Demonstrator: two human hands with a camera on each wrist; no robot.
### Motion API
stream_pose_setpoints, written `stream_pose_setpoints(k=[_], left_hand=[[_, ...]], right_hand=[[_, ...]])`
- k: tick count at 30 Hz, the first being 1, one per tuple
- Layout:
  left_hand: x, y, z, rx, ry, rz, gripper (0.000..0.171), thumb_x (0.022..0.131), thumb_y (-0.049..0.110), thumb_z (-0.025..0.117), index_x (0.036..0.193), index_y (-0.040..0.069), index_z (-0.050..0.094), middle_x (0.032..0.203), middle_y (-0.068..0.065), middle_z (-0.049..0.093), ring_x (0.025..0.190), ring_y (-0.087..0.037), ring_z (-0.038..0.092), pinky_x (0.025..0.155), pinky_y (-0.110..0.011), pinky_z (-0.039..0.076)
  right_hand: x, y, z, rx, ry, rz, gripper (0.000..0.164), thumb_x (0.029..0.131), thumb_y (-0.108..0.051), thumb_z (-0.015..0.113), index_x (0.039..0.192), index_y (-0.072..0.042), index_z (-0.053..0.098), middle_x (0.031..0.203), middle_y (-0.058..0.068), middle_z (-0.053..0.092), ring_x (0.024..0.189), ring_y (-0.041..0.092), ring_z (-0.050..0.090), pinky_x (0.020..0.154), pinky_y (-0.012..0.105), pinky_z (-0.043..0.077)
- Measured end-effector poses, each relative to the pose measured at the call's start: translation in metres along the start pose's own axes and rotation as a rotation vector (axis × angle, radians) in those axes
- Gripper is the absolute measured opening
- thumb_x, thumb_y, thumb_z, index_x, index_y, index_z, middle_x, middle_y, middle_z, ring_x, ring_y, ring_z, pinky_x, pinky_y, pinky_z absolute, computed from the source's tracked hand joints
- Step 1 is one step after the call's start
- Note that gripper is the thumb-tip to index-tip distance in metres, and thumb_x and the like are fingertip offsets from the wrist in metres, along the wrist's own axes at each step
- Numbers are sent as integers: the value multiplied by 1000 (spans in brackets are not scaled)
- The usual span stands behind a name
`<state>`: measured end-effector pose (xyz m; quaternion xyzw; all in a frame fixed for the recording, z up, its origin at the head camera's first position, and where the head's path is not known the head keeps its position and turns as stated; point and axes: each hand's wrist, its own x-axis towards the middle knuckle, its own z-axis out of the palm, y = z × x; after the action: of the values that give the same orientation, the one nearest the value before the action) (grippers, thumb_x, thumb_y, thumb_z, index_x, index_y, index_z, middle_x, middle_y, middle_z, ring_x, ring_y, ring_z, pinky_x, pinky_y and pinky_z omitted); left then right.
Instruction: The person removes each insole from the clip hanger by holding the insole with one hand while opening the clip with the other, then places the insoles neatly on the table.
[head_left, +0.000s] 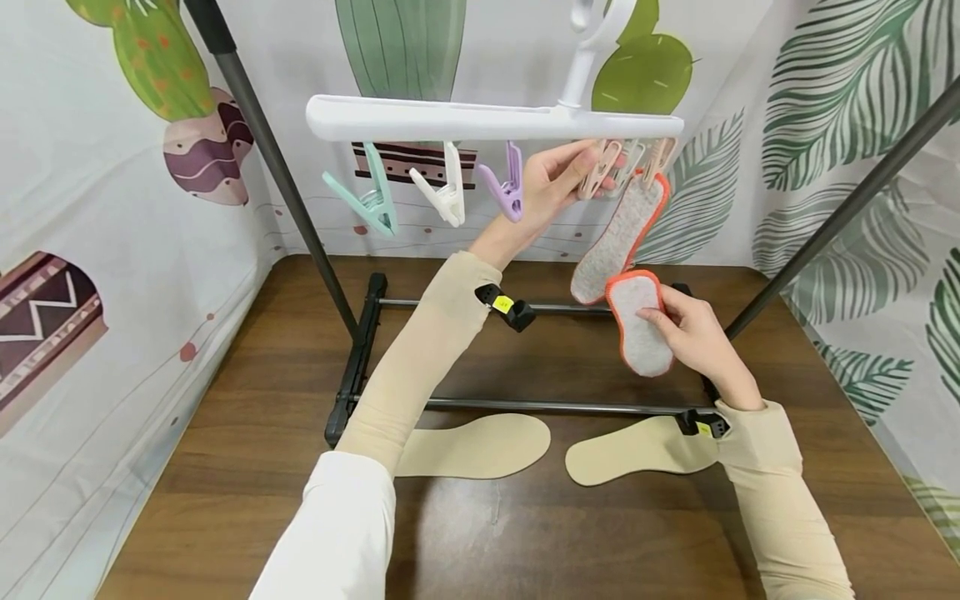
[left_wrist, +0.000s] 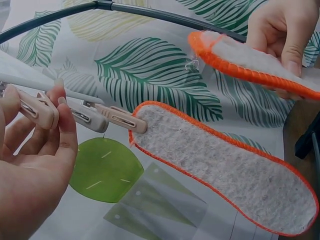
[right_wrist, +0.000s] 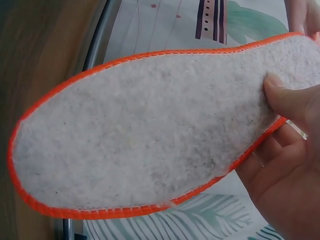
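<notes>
A white clip hanger [head_left: 450, 121] has a row of clothespins beneath it. My left hand [head_left: 546, 187] pinches a beige clothespin [left_wrist: 39, 109] by its handles on the hanger's right half. Just right of it hangs a grey clothespin [left_wrist: 89, 118], then another beige clothespin [left_wrist: 121, 120] that bites the end of a grey felt insole with orange edging [head_left: 621, 237]. Below that, my right hand [head_left: 697, 342] holds a matching insole [right_wrist: 135, 130], thumb on its face and fingers behind. This second insole is clear of the clothespins.
Mint [head_left: 378, 196], white [head_left: 450, 187] and purple [head_left: 512, 182] clothespins hang on the hanger's left half. A black metal rack [head_left: 270, 158] frames the space. Two beige insoles [head_left: 480, 446] [head_left: 637, 450] lie on the wooden table [head_left: 247, 500]. A patterned cloth [head_left: 97, 417] stands behind.
</notes>
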<state>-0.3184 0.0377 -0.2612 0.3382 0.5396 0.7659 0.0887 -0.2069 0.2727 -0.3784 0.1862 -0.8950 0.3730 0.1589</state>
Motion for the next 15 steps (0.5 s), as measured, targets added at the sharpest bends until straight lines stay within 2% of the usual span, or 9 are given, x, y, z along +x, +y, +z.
stream_pose_setpoints(k=[3, 6, 8, 10, 15], left_hand=[[-1, 0, 0, -2, 3, 0, 37, 103, 3, 38, 136, -12, 45, 129, -34, 54, 82, -16, 67, 91, -40, 55], [-1, 1, 0, 2, 5, -4, 37, 103, 2, 38, 136, -12, 46, 129, -33, 55, 87, -25, 67, 91, -40, 55], [-1, 2, 0, 10, 6, -6, 36, 103, 2, 38, 136, -12, 46, 129, -32, 55, 90, -31, 67, 89, -37, 56], [0, 2, 1, 9, 6, -10, 36, 103, 2, 38, 136, -12, 46, 129, -32, 56, 90, -30, 66, 90, -36, 56], [0, 3, 2, -5, 8, -11, 36, 103, 1, 38, 136, -12, 46, 130, -32, 55, 82, -16, 66, 93, -42, 54]], right_hand=[[0, 1, -3, 2, -27, 4, 17, 95, -4, 59, 111, -1, 62, 84, 3, 63, 62, 8, 55, 53, 16, 43], [-1, 2, -6, -3, -67, 14, 14, 97, -6, 56, 109, -1, 60, 82, 11, 59, 61, 9, 49, 52, 18, 40], [0, 2, -8, -9, -90, 20, 14, 98, -7, 55, 110, -1, 60, 81, 11, 58, 61, 7, 47, 52, 19, 40], [-1, 3, -9, -9, -101, 29, 13, 98, -7, 55, 109, -2, 60, 81, 8, 57, 61, 5, 46, 51, 20, 40], [-1, 4, -12, 35, -89, 46, 18, 96, -3, 57, 114, 0, 60, 87, -8, 60, 68, 1, 56, 55, 18, 48]])
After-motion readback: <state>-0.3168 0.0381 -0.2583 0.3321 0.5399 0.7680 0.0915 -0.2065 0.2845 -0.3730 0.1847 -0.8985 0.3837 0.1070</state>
